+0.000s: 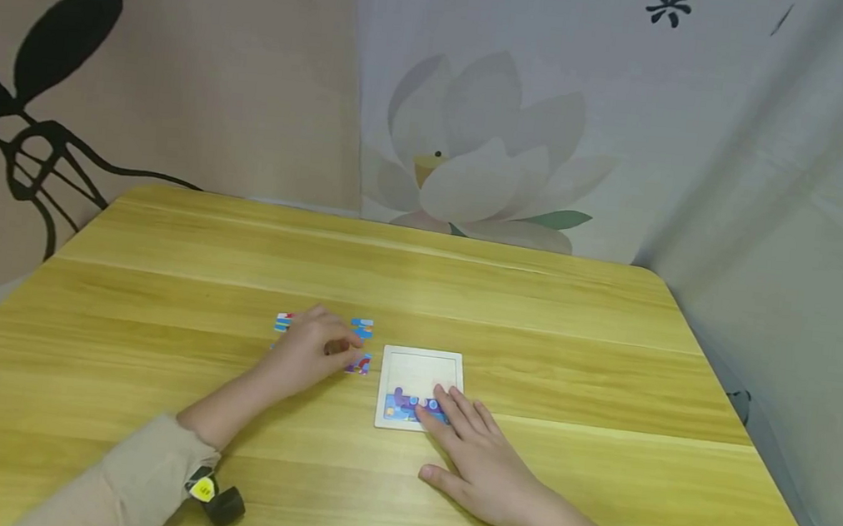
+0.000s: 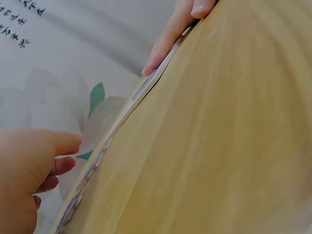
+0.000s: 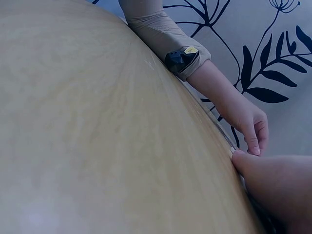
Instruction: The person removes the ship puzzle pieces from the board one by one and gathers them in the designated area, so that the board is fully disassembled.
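Observation:
A square white puzzle tray (image 1: pixel 420 363) lies on the table, its lower part filled with blue and purple puzzle pieces (image 1: pixel 401 407). My right hand (image 1: pixel 482 469) rests flat over the tray's lower right corner, fingers spread and straight. Left of the tray, my left hand (image 1: pixel 312 349) hovers over loose picture pieces (image 1: pixel 361 329), partly hiding them. Its fingers are loosely bent. In the left wrist view, the thumb and fingers of the left hand (image 2: pixel 36 165) stand apart with nothing seen between them.
The wooden table (image 1: pixel 573 335) carries the tray and loose pieces near its middle. Behind it hangs a curtain (image 1: pixel 506 70) printed with a lotus flower. A black wrist camera (image 1: pixel 223 506) is strapped at the left sleeve.

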Tool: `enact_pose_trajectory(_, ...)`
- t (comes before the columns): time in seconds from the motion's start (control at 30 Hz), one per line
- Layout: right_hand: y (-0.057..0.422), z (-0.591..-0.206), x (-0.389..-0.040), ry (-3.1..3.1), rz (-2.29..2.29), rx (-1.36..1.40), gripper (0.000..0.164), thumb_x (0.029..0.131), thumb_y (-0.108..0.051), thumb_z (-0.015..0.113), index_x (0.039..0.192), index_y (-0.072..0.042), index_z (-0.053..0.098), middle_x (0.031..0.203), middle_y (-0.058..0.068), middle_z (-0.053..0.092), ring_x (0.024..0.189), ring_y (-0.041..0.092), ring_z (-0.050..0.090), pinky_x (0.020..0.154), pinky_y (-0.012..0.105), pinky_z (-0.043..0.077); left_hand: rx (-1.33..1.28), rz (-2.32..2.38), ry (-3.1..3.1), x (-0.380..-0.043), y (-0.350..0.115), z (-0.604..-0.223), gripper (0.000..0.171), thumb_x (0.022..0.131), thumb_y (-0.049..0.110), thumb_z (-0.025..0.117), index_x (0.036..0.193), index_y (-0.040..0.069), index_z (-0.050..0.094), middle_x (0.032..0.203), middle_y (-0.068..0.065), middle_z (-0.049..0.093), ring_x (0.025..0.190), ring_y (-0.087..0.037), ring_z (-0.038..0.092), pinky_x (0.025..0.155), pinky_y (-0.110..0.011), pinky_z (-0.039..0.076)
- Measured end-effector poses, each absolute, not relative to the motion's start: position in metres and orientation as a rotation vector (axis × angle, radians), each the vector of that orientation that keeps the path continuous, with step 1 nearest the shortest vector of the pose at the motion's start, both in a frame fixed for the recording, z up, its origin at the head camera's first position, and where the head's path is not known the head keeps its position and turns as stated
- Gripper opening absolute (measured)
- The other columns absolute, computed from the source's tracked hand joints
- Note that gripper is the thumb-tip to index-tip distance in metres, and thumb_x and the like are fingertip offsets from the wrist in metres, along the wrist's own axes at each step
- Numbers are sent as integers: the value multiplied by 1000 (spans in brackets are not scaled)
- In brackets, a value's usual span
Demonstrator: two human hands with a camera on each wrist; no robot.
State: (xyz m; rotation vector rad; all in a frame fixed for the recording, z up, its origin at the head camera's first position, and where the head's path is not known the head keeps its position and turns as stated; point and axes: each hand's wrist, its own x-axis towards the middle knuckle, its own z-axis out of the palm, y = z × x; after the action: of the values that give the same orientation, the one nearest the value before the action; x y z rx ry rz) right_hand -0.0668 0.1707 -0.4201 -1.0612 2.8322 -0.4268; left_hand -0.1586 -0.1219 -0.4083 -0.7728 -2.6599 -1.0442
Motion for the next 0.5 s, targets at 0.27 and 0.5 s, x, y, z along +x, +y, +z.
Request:
enact_pose_trajectory(0.27, 171, -419, -66, 2807, -431, -1012, 66, 98, -56, 34, 154, -25, 16, 159, 11, -1, 144, 27, -6, 112, 51, 4, -902, -1098, -2611, -149, -106, -409, 9, 82, 19, 77, 89, 13, 75, 76, 16, 57, 79, -14, 47, 71, -32, 39)
enact_pose_trajectory(0.5, 170, -420, -67, 2816, -436, -1001, 66, 98, -57, 35, 154, -26, 18, 159, 12, -2, 144, 28, -5, 112, 51, 4, -965, -1095, -2627, -141, -96, -413, 14, 81, 24, 78, 91, 14, 74, 80, 16, 59, 81, -13, 46, 72, -32, 39)
